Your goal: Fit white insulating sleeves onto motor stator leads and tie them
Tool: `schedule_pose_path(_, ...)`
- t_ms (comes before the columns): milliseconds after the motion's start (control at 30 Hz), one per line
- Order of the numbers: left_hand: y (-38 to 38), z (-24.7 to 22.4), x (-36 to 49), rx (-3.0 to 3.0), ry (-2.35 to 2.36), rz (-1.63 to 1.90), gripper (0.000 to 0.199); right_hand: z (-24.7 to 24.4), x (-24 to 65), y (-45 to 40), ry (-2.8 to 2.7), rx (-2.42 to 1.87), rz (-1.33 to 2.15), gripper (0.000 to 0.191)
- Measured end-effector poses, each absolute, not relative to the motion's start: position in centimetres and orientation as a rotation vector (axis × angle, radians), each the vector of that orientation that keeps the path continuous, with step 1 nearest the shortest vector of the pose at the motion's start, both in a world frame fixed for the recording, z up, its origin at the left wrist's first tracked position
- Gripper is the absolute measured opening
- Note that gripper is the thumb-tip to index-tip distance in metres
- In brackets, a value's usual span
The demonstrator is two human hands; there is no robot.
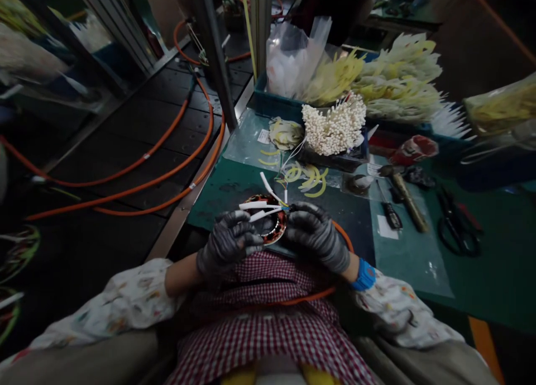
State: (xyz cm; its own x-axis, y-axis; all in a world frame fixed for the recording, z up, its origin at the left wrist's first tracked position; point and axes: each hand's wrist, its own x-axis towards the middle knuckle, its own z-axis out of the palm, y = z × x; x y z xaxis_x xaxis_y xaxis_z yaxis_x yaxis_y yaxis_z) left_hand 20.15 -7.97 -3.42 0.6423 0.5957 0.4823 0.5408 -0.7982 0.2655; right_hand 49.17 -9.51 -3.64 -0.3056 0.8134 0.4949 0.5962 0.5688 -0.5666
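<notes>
A ring-shaped motor stator (277,232) with copper windings is held upright between my hands at the table's near edge. My left hand (229,241), in a grey glove, curls around its left side. On the right side, my gloved right hand (317,235) grips the stator, its fingertips close to where the lead wires come together. White insulating sleeves (253,205) cover several leads and fan out to the left and upward. Just behind the stator, curved yellow sleeving pieces (312,179) lie on the green table mat (221,184).
A bundle of thin white tubes (335,125) stands behind, before bins of yellow-green sleeving (397,77). To the right lie a screwdriver (390,209), a hammer (408,198) and black scissors (458,228). Orange hoops (167,139) rest on the dark conveyor (125,228) at left.
</notes>
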Motion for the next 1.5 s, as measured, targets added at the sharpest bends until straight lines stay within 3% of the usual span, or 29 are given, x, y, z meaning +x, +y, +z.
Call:
schedule_pose_path(100, -7.4, -2.4, 19.8, 2.895, 0.842, 0.955, 0.008, -2.3, 50.1, -9.6, -1.991, -1.154, 0.346, 0.035)
schedule_pose_path(200, -5.6, -0.2, 20.0, 2.982, 0.653, 1.054, 0.027, -1.3, 50.3, -9.2, -1.948, -1.258, 0.381, 0.046)
schedule_pose_path(367, -2.6, 3.0, 23.2, 3.033, 0.888, 0.934, 0.048, 0.3, 49.2, -8.6, -1.998, -1.337, 0.299, 0.029)
schedule_pose_path(533, -1.1, 2.5, 26.3, 2.959, 0.878, 0.793, 0.029, 2.0, 48.8, -8.3, -2.093, -1.372, 0.119, 0.029)
schedule_pose_path(667, 0.0, 1.9, 26.5, 2.427, 0.804, 0.795, 0.028, 1.8, 49.6, -7.4, -2.029, -1.238, -0.107, 0.028)
schedule_pose_path(767, 0.6, 1.8, 26.5, 2.073, 0.717, 0.68, 0.027, 1.2, 50.6, -8.3, -1.968, -1.066, -0.156, 0.042)
schedule_pose_path(933, 0.8, 1.9, 26.9, 1.972, 0.748, 0.646, 0.025, -0.4, 50.3, -13.0, -2.031, -1.073, 0.317, 0.077)
schedule_pose_path(1033, 0.5, 2.6, 26.8, 2.058, 0.782, 0.638, 0.035, -1.6, 49.3, -15.2, -1.914, -1.289, 0.388, 0.065)
schedule_pose_path(1167, -1.6, 3.7, 26.4, 2.586, 0.716, 0.73, 0.076, -1.7, 49.6, -15.9, -1.72, -1.338, 0.588, 0.059)
schedule_pose_path(1200, -2.4, 3.7, 26.4, 2.734, 0.66, 0.725, 0.074, -1.3, 50.0, -15.7, -1.679, -1.3, 0.719, 0.058)
schedule_pose_path(1333, -4.7, 2.8, 27.0, 3.005, 0.53, 0.717, 0.032, 1.4, 51.9, -14.1, -1.66, -1.19, 0.937, 0.052)
schedule_pose_path(1500, -3.9, 3.2, 28.0, 2.814, 0.554, 0.765, 0.027, 5.3, 53.1, -12.2, -1.984, -1.036, 0.952, 0.042)
